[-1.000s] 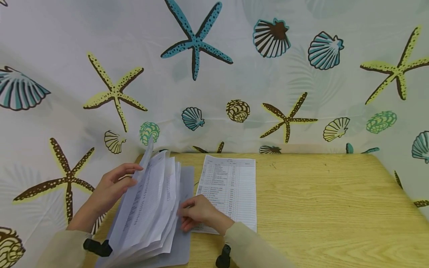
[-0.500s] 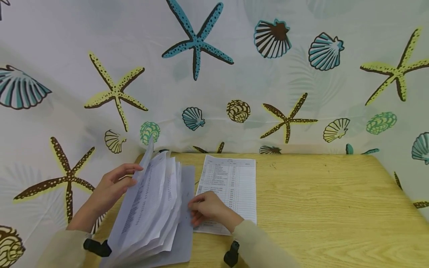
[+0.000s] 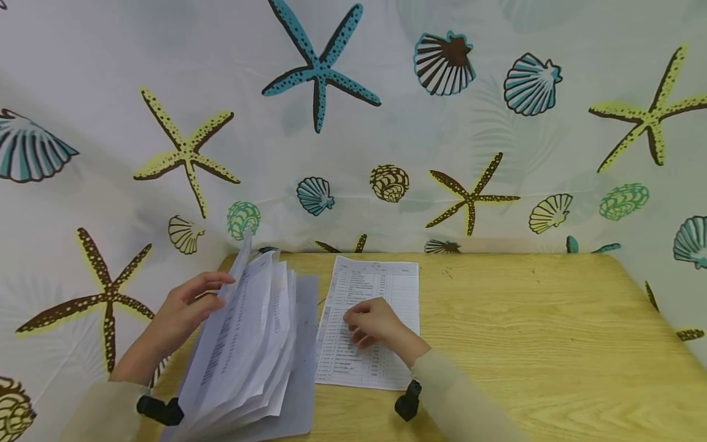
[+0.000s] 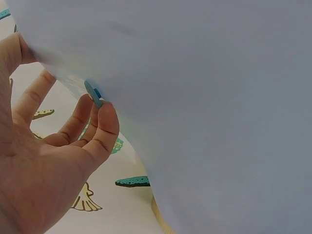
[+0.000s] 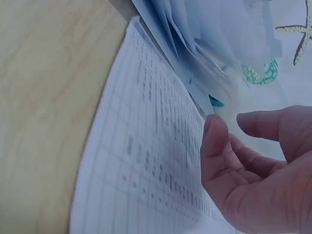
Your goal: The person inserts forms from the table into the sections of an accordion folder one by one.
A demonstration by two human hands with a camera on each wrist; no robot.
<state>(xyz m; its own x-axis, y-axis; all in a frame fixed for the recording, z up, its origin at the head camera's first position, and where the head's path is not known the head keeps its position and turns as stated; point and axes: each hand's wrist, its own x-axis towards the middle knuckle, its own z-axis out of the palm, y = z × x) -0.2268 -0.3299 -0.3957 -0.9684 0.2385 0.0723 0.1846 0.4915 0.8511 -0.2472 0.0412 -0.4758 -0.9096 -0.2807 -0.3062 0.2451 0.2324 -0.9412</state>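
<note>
At the left of the table a pale grey plastic file folder (image 3: 305, 374) stands spread, with several printed papers (image 3: 256, 334) fanned inside. My left hand (image 3: 185, 310) grips the raised cover (image 4: 204, 112) by its outer edge; in the left wrist view a blue snap button (image 4: 92, 91) sits by its fingertips. My right hand (image 3: 378, 325) is over a printed table sheet (image 3: 405, 307), just right of the folder. Its fingers (image 5: 214, 139) are loosely bent, the thumb apart from them, nothing between. Whether it touches the sheet cannot be told.
The wooden table (image 3: 525, 331) extends to the right. A white cloth (image 3: 342, 147) printed with starfish and shells hangs behind it and at both sides. Black camera mounts (image 3: 407, 402) are worn at both wrists.
My right hand has moved away from the folder's papers, rightward and slightly up, over the printed sheet. The left hand stays on the cover.
</note>
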